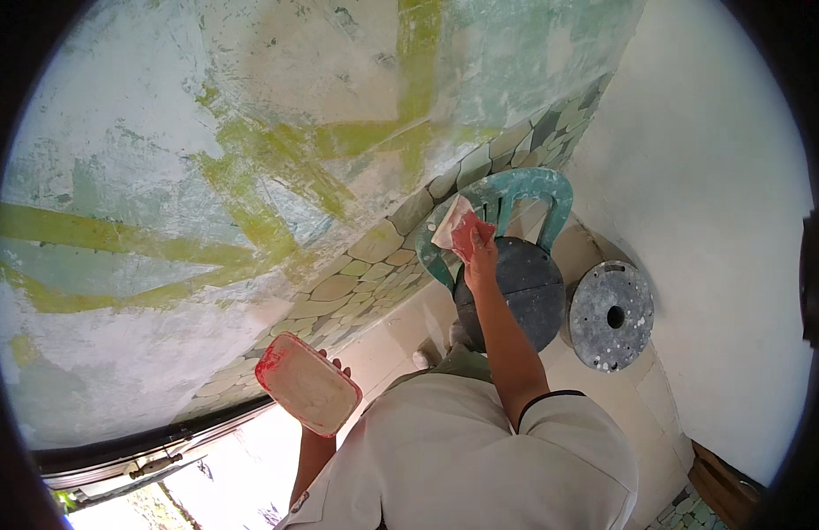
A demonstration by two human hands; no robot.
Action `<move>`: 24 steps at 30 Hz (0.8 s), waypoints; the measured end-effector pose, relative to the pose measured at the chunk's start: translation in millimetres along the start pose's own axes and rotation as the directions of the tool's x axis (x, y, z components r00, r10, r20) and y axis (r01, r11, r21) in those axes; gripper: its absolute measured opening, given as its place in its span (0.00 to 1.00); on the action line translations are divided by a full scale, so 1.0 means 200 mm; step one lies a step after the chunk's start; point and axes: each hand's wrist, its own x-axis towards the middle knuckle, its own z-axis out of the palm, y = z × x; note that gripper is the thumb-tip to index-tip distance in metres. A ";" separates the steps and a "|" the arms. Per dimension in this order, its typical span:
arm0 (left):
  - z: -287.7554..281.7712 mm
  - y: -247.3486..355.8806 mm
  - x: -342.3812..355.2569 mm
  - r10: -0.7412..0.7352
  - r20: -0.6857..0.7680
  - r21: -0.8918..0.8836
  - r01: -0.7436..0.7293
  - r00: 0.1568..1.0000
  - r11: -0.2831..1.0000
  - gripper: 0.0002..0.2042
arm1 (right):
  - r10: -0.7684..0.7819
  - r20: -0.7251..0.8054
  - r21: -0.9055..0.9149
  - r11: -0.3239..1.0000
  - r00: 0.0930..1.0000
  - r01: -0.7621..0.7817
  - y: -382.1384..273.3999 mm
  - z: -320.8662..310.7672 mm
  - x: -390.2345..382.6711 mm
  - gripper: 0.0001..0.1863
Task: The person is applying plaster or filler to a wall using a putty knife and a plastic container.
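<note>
My right hand (480,256) grips a red flat spreader (471,234) with pale paste on its upper part. It is in front of a teal plastic chair (540,185), above a dark round top (524,309) set at the chair's seat. My left hand (341,366) holds a red-rimmed plastic tray (308,384) of creamy paste at lower left, its fingers showing at the tray's right edge. To the left and above is a wall (136,159) with patchy white and pale green coating and yellow-green bands.
A speckled grey spool (608,314) stands right of the chair. A band of stone-patterned tiles (356,283) runs along the wall's base, beside beige floor tiles (568,380). A white wall (710,177) bounds the right side. At lower left is a bright opening (215,486).
</note>
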 end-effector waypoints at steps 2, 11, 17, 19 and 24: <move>0.00 0.00 0.01 0.011 -0.024 0.079 -0.009 1.000 0.997 0.32 | -0.002 0.003 0.004 1.000 1.000 0.002 0.00 0.00 0.00 0.17; 0.05 0.00 0.02 -0.003 -0.062 0.005 0.003 0.998 1.000 0.32 | -0.041 -0.001 0.022 0.999 0.999 0.041 0.02 0.02 0.00 0.16; 0.06 0.01 0.02 0.004 -0.206 0.001 -0.004 0.979 1.000 0.31 | -0.085 0.000 -0.027 0.996 0.996 0.085 0.04 0.03 0.01 0.15; 0.07 0.01 0.03 -0.009 -0.149 0.038 0.015 0.989 0.999 0.32 | -0.113 0.027 -0.042 0.993 0.993 0.114 0.06 0.01 0.03 0.16; 0.07 0.01 0.05 -0.004 -0.110 0.096 0.014 0.994 0.995 0.34 | -0.149 -0.015 -0.076 0.986 0.989 0.148 0.09 0.02 0.06 0.16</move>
